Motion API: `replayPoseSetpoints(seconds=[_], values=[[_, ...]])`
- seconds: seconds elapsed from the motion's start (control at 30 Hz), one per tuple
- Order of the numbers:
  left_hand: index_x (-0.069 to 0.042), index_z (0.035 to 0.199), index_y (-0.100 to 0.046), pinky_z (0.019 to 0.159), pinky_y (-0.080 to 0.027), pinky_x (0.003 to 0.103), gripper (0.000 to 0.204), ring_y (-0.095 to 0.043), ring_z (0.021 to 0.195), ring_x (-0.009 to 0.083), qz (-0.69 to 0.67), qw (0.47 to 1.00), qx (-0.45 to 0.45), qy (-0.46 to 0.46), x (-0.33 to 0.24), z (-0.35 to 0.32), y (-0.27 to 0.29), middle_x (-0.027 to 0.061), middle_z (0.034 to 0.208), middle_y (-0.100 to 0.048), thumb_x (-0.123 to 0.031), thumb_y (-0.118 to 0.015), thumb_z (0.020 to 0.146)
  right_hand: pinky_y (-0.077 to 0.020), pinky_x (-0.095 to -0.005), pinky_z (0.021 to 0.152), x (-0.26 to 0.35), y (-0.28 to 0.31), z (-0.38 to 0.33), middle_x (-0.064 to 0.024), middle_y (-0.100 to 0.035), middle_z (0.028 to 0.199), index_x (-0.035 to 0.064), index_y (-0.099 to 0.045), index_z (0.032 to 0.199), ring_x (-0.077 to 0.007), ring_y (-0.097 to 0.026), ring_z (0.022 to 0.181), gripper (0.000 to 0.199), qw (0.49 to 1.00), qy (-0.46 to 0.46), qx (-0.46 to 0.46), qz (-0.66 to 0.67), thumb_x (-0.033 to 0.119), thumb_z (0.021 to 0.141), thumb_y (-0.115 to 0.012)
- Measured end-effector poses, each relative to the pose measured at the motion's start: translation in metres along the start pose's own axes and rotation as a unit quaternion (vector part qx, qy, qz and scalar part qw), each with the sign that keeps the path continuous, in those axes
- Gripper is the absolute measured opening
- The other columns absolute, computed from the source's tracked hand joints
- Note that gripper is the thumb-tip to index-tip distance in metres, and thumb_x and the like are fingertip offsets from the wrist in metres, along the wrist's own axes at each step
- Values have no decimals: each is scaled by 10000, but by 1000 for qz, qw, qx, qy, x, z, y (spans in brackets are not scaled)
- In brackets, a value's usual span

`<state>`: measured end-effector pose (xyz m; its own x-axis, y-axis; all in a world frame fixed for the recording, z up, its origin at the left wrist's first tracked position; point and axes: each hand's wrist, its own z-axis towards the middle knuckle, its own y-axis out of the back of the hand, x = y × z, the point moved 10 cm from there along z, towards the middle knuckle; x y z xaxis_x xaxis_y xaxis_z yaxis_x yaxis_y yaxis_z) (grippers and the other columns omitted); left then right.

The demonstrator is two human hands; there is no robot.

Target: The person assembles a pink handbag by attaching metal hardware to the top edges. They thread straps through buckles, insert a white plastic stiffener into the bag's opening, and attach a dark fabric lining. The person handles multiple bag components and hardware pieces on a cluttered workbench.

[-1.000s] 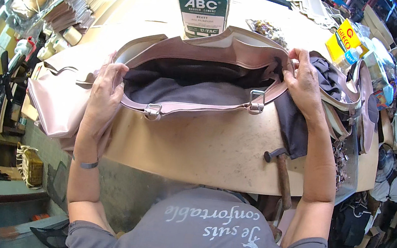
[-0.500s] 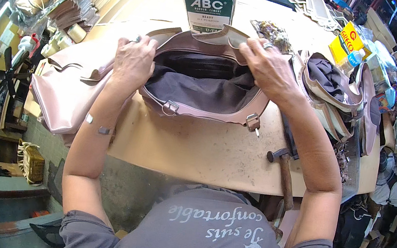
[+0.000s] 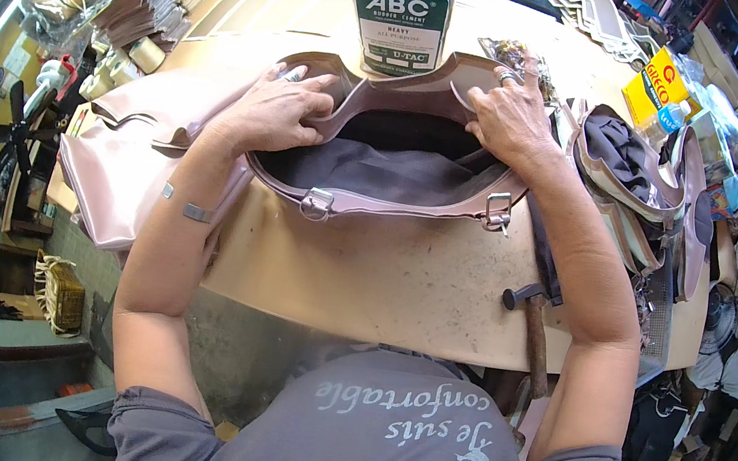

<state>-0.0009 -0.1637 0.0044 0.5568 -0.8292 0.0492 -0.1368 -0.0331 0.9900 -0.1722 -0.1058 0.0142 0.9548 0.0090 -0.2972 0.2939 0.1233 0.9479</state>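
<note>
In front of me on the table stands a pale pink handbag point(image 3: 408, 101), its mouth spread wide and its dark lining point(image 3: 385, 175) showing. My left hand point(image 3: 280, 111) grips the bag's upper left edge, fingers over the panel and thumb toward the mouth. At the upper right edge, my right hand point(image 3: 514, 117) holds the bag with thumb and fingers, one finger stretched upward. Along the front rim hang two metal buckles, a left buckle point(image 3: 316, 204) and a right buckle point(image 3: 497, 211). The fingertips inside the bag are partly hidden.
Behind the bag stands a green and white cement can point(image 3: 400, 27). More pink leather point(image 3: 121, 186) lies at left, other part-made bags point(image 3: 621, 169) at right. A hammer point(image 3: 533, 338) rests near the front edge. Thread spools point(image 3: 145, 56) stand far left; a yellow box point(image 3: 655, 89) far right.
Both hands have shifted on the bag's upper edge; the left fingers have spread and one right finger has lifted. The bag's back edge has opened out, and its front buckles sit more upright.
</note>
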Motion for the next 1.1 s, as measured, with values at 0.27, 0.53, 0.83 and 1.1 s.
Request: replayPoseSetpoints(seconds=[0.27, 0.53, 0.83, 1.1], values=[[-103, 842, -620, 962, -176, 632, 193, -375, 1214, 195, -91, 995, -43, -20, -7, 11, 12, -29, 1265, -473, -267, -554, 765, -170, -501, 1053, 1, -8, 0, -82, -630, 845, 114, -574, 909, -222, -600, 880, 214, 997, 37, -4, 60, 52, 705, -552], [-138, 867, -659, 1007, -91, 617, 287, -337, 1248, 235, -121, 989, 54, -61, -9, 4, 7, -4, 1165, -560, -204, -565, 604, -76, -588, 1049, -11, -13, -15, -66, -590, 921, 112, -614, 849, -214, -531, 1039, 244, 977, 75, 172, 104, 12, 650, -514], [-24, 997, -606, 848, -424, 363, 426, -575, 923, 300, -139, 988, -7, 69, 2, 15, 15, 189, 922, -618, -368, -620, 747, -160, -515, 1056, -4, 0, -8, -65, -647, 753, 143, -623, 964, -220, -633, 801, 287, 997, 29, 59, 39, -5, 742, -517], [-76, 901, -659, 1041, -225, 407, 270, -226, 1302, 340, -229, 966, 60, -106, -24, 14, -11, 129, 1413, -285, -216, -678, 671, -73, -540, 1070, -9, -13, -16, -98, -524, 1172, 134, -631, 891, -207, -528, 1053, 233, 994, 73, 55, 52, 41, 710, -516]])
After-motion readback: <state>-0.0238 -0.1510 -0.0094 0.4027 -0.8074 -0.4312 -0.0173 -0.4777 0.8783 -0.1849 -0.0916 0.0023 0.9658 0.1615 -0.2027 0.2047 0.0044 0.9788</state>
